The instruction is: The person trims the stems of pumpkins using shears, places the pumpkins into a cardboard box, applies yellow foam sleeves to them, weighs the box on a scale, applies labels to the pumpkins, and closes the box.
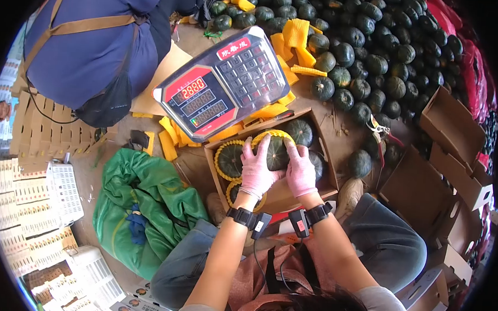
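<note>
Both pink-gloved hands are at an open cardboard box (326, 193) in front of me. My left hand (256, 170) and my right hand (300, 172) grip a dark green pumpkin (277, 152) from its two near sides. A yellow foam net (271, 133) curves round this pumpkin's far edge. To the left in the box, another pumpkin (230, 159) sits in yellow netting; one more netted pumpkin lies below it, partly behind my left hand. A bare pumpkin (299, 132) fills the far right corner, and another (316, 165) is partly hidden beside my right hand.
A scale (224, 83) with lit red digits stands beyond the box, with yellow foam nets (296, 34) around it. Pumpkins (370, 55) are heaped behind. Red-handled pruning shears (380, 133) lie right. A green sack (141, 201) is left; a person (98, 38) bends nearby. Cardboard boxes (414, 185) stand right.
</note>
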Demonstrator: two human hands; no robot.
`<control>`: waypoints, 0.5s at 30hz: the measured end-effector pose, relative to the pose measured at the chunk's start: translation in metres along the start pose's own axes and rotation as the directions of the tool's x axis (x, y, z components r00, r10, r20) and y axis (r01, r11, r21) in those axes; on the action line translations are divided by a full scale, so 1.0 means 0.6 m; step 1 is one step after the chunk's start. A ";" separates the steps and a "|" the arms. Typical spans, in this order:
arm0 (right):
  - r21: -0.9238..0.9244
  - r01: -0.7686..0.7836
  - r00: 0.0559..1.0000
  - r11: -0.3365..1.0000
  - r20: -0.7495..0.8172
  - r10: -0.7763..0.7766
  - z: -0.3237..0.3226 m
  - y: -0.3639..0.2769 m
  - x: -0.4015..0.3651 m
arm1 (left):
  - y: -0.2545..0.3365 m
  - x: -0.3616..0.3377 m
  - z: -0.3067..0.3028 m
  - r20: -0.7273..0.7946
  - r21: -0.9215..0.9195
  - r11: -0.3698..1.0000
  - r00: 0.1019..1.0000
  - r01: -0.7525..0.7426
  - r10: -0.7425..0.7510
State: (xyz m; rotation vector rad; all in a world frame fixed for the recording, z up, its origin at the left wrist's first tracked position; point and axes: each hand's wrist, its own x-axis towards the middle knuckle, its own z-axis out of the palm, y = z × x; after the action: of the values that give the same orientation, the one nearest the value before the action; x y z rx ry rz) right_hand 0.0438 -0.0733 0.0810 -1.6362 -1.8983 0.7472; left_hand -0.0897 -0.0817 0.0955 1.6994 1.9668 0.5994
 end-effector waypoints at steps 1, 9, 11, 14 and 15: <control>0.098 -0.090 0.995 0.991 0.058 0.084 0.001 -0.001 -0.002 | 0.001 -0.001 0.000 0.017 -0.015 0.999 0.999 0.035 -0.035; 0.204 0.000 0.996 0.979 -0.089 0.019 0.012 0.004 -0.001 | -0.013 0.005 0.006 -0.006 -0.016 0.999 0.999 -0.041 0.041; 0.221 -0.031 0.996 0.975 -0.069 0.047 0.010 0.003 0.003 | -0.018 0.009 0.004 0.027 -0.049 0.998 0.999 -0.038 0.039; 0.216 -0.039 0.998 0.976 -0.036 0.048 0.007 0.015 0.006 | -0.012 0.007 0.006 0.062 -0.026 0.999 0.998 -0.018 0.020; 0.223 -0.004 0.997 0.975 -0.071 0.020 0.009 0.023 0.005 | -0.019 0.006 0.005 0.060 -0.026 1.000 0.998 -0.017 0.018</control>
State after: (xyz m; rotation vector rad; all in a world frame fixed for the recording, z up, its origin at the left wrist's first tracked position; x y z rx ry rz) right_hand 0.0494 -0.0692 0.0679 -1.5154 -1.6883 0.8607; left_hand -0.0969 -0.0799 0.0860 1.7010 1.8966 0.5713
